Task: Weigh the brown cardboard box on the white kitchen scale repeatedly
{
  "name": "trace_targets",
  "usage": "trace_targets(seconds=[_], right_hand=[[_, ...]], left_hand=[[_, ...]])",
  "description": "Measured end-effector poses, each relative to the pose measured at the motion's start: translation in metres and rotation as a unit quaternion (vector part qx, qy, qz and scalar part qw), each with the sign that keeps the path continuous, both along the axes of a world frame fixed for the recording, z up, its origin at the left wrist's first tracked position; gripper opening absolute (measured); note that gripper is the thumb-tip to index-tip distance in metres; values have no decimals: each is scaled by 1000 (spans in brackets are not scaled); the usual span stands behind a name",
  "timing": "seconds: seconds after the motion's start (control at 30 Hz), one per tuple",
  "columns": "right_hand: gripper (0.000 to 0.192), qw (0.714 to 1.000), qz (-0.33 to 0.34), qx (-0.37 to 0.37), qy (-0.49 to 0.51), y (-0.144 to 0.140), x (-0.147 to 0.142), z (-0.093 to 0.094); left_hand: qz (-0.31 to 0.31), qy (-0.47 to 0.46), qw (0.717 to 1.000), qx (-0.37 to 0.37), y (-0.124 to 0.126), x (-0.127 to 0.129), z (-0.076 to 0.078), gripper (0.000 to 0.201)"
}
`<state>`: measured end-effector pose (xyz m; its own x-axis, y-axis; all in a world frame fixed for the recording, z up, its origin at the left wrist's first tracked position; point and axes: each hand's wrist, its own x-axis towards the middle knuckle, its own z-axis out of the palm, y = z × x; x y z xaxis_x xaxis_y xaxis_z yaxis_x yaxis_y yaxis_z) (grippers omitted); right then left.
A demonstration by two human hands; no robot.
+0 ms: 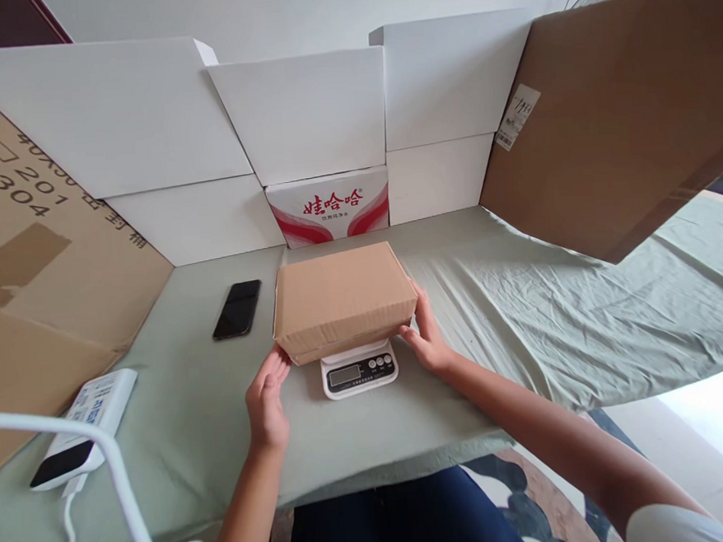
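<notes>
While the left grip [268, 405] and right grip [426, 335] hold its near-left corner and right end, the brown cardboard box [346, 298] is between them, over a white scale [361, 375], long axis running left to right; its contents are hidden. Beyond the left grip, a glossy black phone [238, 309] lies on the green cloth-covered tabletop [202, 422].

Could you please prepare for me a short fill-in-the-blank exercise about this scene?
1. Of the left hand and right hand, both touching the brown box, the ____ one is nearer the phone.
2. The scale has ____ round buttons.
3. Large characters on the carton behind the box are ____ in colour.

Missing words: left; three; red.
</notes>
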<state>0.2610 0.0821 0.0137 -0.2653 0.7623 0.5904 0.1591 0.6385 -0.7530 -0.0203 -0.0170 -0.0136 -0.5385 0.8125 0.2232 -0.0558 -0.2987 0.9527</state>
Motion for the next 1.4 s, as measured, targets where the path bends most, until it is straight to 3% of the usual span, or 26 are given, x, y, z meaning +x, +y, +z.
trace_targets(seconds=[0.17, 0.4, 0.73, 1.13, 1.4], right_hand=[[78, 1000, -18, -5, 1, -1, 1, -1], [70, 993, -80, -29, 87, 7, 3, -3], [67, 994, -49, -62, 80, 7, 3, -4], [70, 997, -20, -48, 49, 1, 3, 4], [70, 992, 1, -97, 77, -8, -7, 5]], left_hand=[[4, -1, 1000, 13, -1, 2, 4, 61], [12, -10, 998, 68, -1, 5, 14, 55], [7, -11, 998, 56, -1, 4, 13, 56], [3, -2, 1000, 18, 1, 1, 4, 64], [-7, 18, 1000, -16, 1, 3, 3, 66]])
